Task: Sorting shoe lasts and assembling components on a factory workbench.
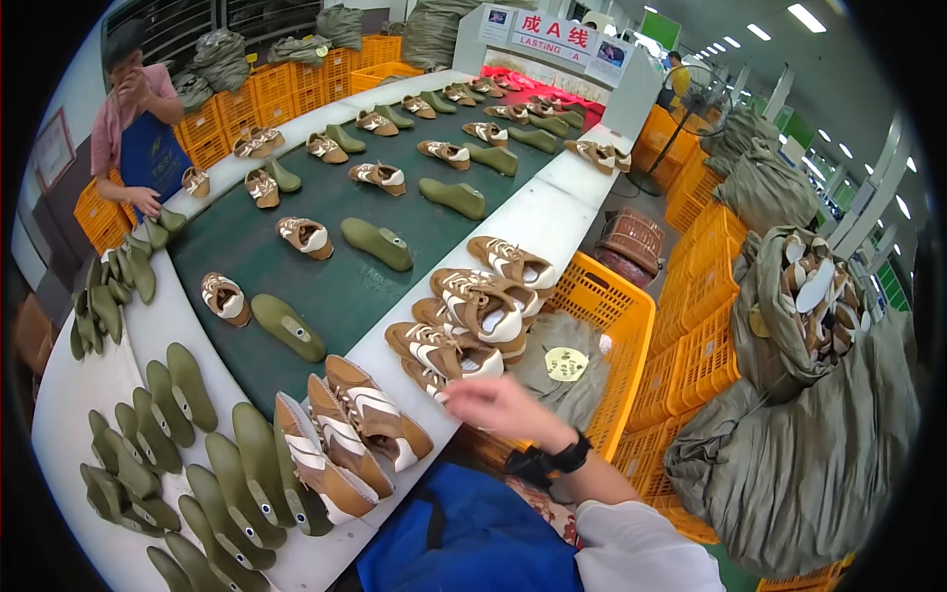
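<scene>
My right hand (501,407), with a black band at the wrist, reaches in from the lower right. Its fingers are bent together at the near end of a brown-and-white sneaker (422,376), the lowest in a stack at the belt's right edge. Other sneakers (444,345) lie above and behind it. Left of the hand, several matching sneakers (340,434) lean side by side on the white ledge (340,553). Green shoe lasts (258,464) crowd the ledge beside them. My left hand is out of the picture.
Sneakers and lasts lie in pairs along the green belt (296,365). A yellow crate (631,335) holding grey cloth stands right of the ledge. Stacked crates (681,326) and filled grey sacks (789,464) line the right side. Another person (148,128) stands at the far left, touching lasts.
</scene>
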`<action>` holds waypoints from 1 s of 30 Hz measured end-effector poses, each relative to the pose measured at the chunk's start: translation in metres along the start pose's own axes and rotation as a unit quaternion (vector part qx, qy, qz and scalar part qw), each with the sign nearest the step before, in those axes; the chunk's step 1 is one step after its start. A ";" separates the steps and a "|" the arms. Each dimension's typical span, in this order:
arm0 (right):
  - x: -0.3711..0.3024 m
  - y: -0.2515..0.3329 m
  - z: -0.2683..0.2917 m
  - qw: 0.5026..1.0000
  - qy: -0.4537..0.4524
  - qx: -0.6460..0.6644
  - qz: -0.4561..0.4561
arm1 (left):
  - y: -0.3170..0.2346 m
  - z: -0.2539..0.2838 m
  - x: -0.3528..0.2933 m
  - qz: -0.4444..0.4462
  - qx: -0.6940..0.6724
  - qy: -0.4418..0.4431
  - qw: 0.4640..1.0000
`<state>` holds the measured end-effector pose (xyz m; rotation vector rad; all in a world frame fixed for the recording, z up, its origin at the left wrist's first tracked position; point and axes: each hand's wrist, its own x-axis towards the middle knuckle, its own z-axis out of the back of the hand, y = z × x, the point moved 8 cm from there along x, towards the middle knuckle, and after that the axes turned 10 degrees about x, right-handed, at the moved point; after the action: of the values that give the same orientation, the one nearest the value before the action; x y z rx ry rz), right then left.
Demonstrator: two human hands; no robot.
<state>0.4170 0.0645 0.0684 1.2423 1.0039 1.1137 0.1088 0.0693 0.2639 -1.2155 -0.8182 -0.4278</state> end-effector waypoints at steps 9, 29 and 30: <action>0.019 -0.003 0.022 0.949 -0.064 -0.296 0.085 | 0.138 0.005 -0.079 0.415 0.349 -0.057 0.839; 0.047 -0.099 -0.056 0.951 -0.068 -0.302 -0.019 | 0.201 -0.001 -0.099 0.390 0.541 -0.080 0.741; 0.045 -0.092 -0.055 0.943 -0.072 -0.323 0.023 | 0.204 0.001 -0.100 0.411 0.480 -0.103 0.769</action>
<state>0.3793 0.1193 -0.0270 0.7967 0.4347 1.2347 0.1836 0.1228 0.0558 -0.5215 -0.4752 0.8023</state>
